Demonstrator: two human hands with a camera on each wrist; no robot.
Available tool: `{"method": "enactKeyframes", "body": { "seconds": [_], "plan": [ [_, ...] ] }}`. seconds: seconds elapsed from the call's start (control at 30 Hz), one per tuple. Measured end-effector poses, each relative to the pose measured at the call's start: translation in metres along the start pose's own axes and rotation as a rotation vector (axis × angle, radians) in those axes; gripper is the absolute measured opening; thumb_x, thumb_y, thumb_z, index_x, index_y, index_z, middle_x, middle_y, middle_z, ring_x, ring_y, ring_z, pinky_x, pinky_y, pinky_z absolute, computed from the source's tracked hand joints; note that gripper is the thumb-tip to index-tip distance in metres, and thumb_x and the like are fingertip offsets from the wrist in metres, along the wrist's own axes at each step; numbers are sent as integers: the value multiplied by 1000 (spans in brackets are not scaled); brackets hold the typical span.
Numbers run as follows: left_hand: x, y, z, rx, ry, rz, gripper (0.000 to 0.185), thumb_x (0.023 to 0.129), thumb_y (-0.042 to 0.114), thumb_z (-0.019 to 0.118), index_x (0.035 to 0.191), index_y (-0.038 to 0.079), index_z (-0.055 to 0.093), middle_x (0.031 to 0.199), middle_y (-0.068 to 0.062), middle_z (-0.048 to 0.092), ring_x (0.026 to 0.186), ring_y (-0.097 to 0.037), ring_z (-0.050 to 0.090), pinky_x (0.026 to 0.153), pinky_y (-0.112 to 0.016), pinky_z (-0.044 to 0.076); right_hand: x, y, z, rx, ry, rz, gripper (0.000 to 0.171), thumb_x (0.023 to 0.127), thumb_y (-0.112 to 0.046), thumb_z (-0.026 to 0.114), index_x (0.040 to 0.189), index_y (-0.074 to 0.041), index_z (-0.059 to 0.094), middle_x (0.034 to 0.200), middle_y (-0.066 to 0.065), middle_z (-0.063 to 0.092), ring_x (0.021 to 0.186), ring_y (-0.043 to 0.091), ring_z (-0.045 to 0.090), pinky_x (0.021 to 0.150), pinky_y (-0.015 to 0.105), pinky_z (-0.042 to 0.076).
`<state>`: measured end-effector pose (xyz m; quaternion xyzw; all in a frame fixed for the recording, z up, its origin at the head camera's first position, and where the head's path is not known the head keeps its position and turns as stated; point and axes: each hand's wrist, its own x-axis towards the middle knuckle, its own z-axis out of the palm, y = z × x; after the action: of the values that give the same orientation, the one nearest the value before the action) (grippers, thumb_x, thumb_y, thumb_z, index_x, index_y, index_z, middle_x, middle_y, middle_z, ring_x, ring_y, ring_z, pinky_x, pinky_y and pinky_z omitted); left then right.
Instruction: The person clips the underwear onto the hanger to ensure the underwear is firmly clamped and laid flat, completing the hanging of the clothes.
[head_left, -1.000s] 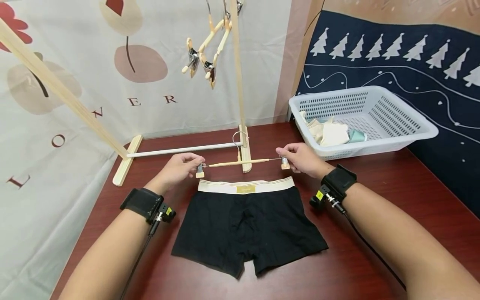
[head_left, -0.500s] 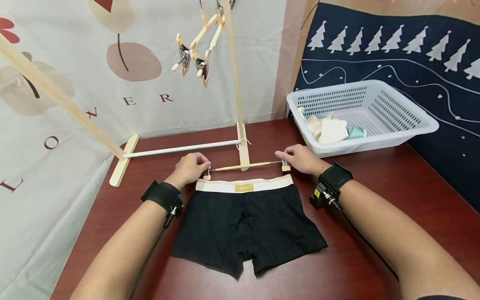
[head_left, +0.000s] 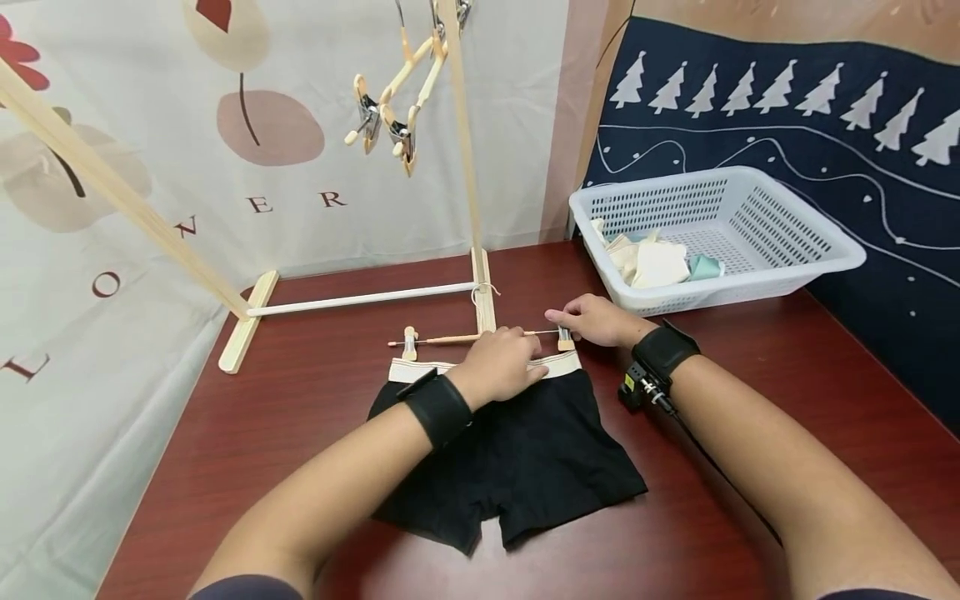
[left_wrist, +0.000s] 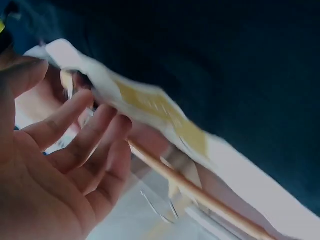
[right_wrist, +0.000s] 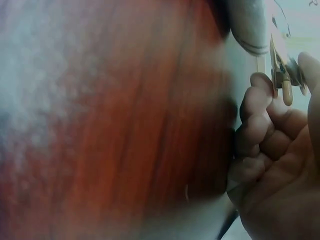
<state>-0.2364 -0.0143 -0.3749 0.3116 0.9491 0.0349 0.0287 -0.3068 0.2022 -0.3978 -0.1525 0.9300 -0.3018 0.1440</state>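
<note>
Black boxer briefs [head_left: 547,446] with a cream waistband [head_left: 411,369] lie flat on the dark red table. Just beyond the waistband lies a wooden clip hanger [head_left: 446,339], its hook toward the rack. My right hand [head_left: 600,322] pinches the hanger's right clip [right_wrist: 283,80] between thumb and fingers. My left hand [head_left: 501,365] is over the middle of the waistband with loosely bent fingers and nothing in them; the left wrist view shows its palm [left_wrist: 45,190]. The hanger's left clip [head_left: 409,343] sits by itself near the waistband's left end.
A wooden rack stands behind, with a white crossbar [head_left: 367,297] and a right post [head_left: 465,142]. More clip hangers [head_left: 408,92] hang from above. At the back right, a pale blue basket [head_left: 795,271] holds cream and green cloth [head_left: 660,262].
My left hand has released the hanger's left clip and moved right across the waistband toward the right clip. The hanger's hook has tipped down. My right hand keeps its pinch on the right clip.
</note>
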Motion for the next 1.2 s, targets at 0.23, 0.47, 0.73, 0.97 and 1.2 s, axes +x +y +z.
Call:
{"method": "enactKeyframes", "body": {
  "seconds": [0.23, 0.47, 0.73, 0.97, 1.2],
  "plan": [
    [14, 10, 8, 91, -36, -72, 31, 96, 46, 63, 110, 18, 70, 109, -5, 67, 100, -24, 63, 87, -47, 52, 5, 0, -1, -1, -21, 6, 62, 97, -64, 47, 72, -11, 67, 66, 4, 59, 60, 18, 45, 62, 32, 38],
    [21, 5, 7, -30, -47, -89, 35, 92, 42, 70, 115, 16, 69, 109, -4, 70, 100, -23, 67, 84, -43, 55, 9, -4, -4, -1, -44, 25, 60, 98, -62, 48, 71, -12, 66, 65, 2, 58, 59, 17, 43, 60, 31, 37],
    [27, 4, 5, -204, -122, -75, 21, 91, 30, 75, 102, 13, 71, 102, -2, 70, 95, -18, 63, 84, -32, 52, 8, -2, -5, 93, -87, 25, 57, 99, -57, 50, 71, -9, 63, 67, 2, 57, 63, 17, 45, 61, 30, 37],
    [29, 6, 7, -306, -133, -62, 18, 90, 22, 75, 102, 12, 64, 99, -1, 67, 87, -16, 59, 81, -28, 47, 6, 2, -6, 218, -90, 40, 51, 97, -51, 59, 71, -7, 62, 64, 0, 51, 67, 19, 46, 64, 30, 37],
    [31, 5, 11, -367, -148, -74, 22, 89, 18, 75, 109, 12, 67, 110, -2, 70, 100, -17, 64, 90, -31, 49, 3, 4, -3, 320, -81, 59, 48, 95, -49, 63, 69, -9, 60, 63, 0, 46, 73, 22, 45, 68, 32, 33]
  ]
}}
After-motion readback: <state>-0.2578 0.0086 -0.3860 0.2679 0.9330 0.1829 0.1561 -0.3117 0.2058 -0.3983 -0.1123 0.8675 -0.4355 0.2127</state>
